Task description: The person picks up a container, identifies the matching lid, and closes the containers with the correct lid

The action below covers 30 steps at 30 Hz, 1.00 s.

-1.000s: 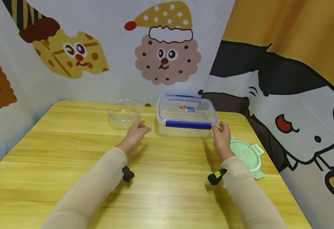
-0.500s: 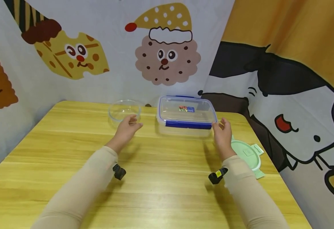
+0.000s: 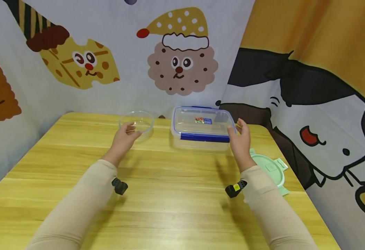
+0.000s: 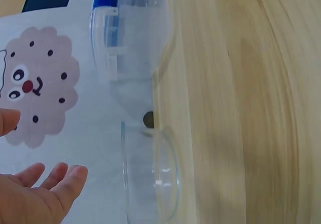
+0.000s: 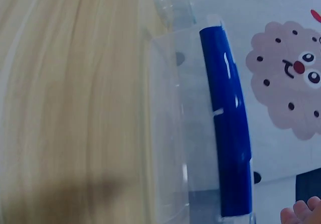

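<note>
A clear round glass bowl sits toward the back of the wooden table. My left hand overlaps its near left side in the head view, fingers and thumb parted; in the left wrist view the bowl lies apart from the fingertips. Right of the bowl is a clear plastic food container with a lid edged in blue and a blue front latch. At its right end my right hand hovers with thumb and fingers spread. Only a few of its fingertips show in the right wrist view, beyond the latch.
A pale green lid with side clips lies on the right of the table, partly behind the right forearm. A cartoon-printed cloth hangs right behind the table's back edge. Small black cameras sit on both wrists.
My left hand has moved left, from between the two containers to the glass bowl. The right hand has risen slightly at the container's right corner, its thumb and fingers more spread.
</note>
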{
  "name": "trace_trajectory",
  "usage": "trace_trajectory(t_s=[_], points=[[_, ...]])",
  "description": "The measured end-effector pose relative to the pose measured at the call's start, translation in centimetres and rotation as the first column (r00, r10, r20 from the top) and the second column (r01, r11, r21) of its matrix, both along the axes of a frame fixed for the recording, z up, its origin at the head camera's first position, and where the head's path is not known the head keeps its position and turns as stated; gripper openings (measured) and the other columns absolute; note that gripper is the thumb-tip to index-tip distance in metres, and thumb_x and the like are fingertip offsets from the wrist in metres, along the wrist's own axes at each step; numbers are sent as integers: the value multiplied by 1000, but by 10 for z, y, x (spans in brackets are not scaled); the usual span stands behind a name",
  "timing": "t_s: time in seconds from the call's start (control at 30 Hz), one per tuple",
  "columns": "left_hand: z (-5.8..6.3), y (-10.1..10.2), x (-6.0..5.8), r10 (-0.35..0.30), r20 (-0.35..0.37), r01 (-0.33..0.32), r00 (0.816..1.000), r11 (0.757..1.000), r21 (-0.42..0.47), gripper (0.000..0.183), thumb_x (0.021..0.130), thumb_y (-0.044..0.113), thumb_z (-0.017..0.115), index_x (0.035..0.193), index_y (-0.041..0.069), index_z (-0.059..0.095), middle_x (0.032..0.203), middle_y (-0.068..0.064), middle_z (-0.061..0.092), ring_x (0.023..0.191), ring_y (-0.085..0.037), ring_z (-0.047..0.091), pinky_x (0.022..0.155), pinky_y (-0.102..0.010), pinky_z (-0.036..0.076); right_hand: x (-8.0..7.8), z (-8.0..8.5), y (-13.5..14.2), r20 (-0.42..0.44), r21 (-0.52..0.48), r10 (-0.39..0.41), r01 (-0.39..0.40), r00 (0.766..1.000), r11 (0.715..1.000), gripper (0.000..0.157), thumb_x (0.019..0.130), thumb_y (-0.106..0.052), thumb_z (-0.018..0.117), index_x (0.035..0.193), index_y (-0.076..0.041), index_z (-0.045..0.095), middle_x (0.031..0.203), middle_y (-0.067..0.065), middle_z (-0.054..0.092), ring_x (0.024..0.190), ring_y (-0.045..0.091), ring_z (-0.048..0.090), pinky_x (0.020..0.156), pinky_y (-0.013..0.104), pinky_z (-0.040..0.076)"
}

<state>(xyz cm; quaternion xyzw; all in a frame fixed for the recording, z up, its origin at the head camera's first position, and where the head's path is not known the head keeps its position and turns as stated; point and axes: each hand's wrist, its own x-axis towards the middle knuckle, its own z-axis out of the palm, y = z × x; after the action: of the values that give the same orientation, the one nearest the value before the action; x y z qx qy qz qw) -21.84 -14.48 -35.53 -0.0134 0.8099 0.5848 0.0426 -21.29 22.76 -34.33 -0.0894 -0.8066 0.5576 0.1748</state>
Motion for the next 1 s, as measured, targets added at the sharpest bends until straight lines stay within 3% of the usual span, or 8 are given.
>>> trace_trajectory(t_s=[0.33, 0.67, 1.0], points=[[0, -19, -2, 50, -48, -51, 998, 998, -35, 69, 99, 27, 54, 152, 2, 18, 150, -24, 30, 139, -39, 30, 111, -51, 34, -6, 8, -28, -46, 5, 92, -92, 995, 996, 63, 98, -30, 56, 151, -11, 28, 153, 7, 32, 140, 22, 30, 112, 43, 33], [-3, -33, -9, 127, -32, -128, 991, 992, -18, 67, 98, 23, 54, 152, 2, 20, 150, -23, 32, 138, -37, 32, 111, -49, 35, -10, 13, -60, -92, 7, 186, -186, 978, 983, 63, 98, -29, 56, 151, -9, 28, 153, 9, 32, 139, 21, 32, 111, 42, 34], [-9, -44, -23, 158, 13, -158, 987, 987, -22, 68, 98, 25, 53, 152, 1, 18, 151, -23, 30, 137, -39, 32, 110, -50, 34, -20, 15, -90, -54, 5, 252, -252, 966, 968, 63, 98, -32, 55, 152, -14, 27, 151, 6, 35, 139, 20, 33, 110, 40, 36]])
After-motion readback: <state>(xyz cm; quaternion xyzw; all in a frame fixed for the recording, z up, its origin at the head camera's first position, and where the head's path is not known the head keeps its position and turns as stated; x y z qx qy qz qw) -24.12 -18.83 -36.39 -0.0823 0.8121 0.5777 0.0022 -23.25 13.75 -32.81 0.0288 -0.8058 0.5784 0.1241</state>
